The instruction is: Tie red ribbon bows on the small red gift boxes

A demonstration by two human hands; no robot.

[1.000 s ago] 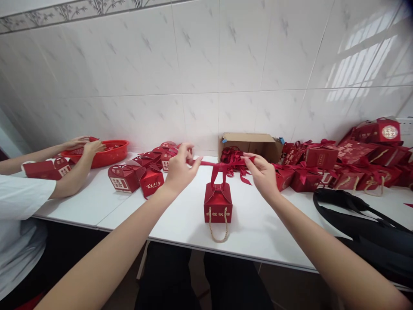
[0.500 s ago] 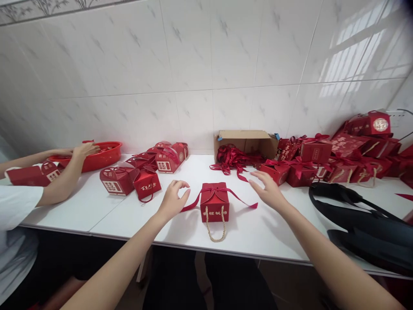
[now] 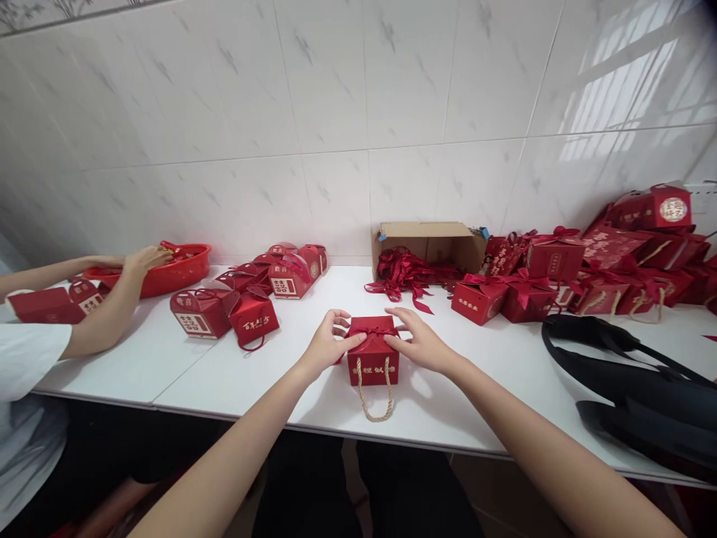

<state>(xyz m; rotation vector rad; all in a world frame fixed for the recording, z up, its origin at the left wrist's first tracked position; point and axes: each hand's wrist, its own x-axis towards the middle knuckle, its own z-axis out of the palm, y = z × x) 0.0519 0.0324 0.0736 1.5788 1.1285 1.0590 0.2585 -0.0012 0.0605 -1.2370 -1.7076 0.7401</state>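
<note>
A small red gift box [image 3: 372, 371] with gold lettering stands upright before me on the white table. A dark red ribbon [image 3: 374, 334] crosses its top, and a twisted rope handle [image 3: 376, 417] hangs down its front. My left hand [image 3: 329, 345] is at the box's upper left, thumb and fingers closed on the ribbon beside the knot. From the upper right, my right hand [image 3: 421, 344] grips the ribbon in the same way, thumb on the lid. Most of the ribbon's tails are hidden by my hands.
A cardboard box [image 3: 429, 230] of loose red ribbons lies at the wall. Tied red boxes [image 3: 529, 300] are piled to the right, by a black strapped item [image 3: 632, 373]. At left are more red boxes [image 3: 200, 314], and a co-worker's hand [image 3: 146, 259] over a red basin [image 3: 178, 280].
Both my hands have come inward from either side of the gift box and closed on its ribbon. The co-worker's hand now lifts a small red-and-yellow item at the basin.
</note>
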